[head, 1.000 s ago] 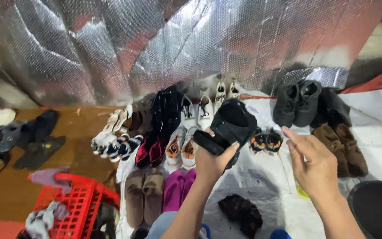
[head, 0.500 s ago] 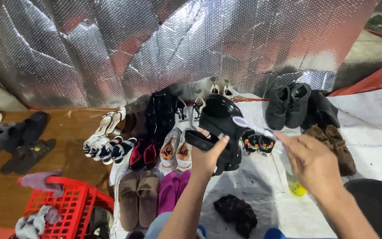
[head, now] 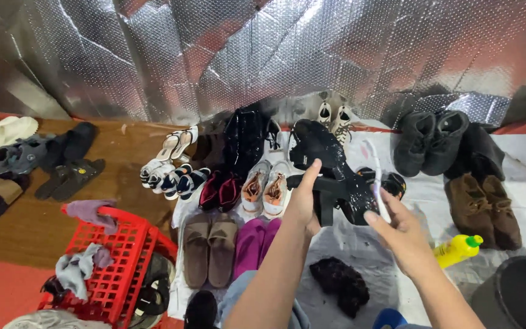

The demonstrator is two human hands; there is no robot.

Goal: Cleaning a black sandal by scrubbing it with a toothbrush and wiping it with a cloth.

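Dim indoor light, bright glare on the foil wall (head: 263,55), soft shadows, slight motion blur

The black heeled shoe (head: 330,173) shines glossy, like patent leather — the brown boots (head: 485,207) look matt suede. Behind, crinkled silver foil sheeting (head: 245,55); a red plastic basket (head: 123,256) holds soft cloths — floor (head: 129,143) is wood.
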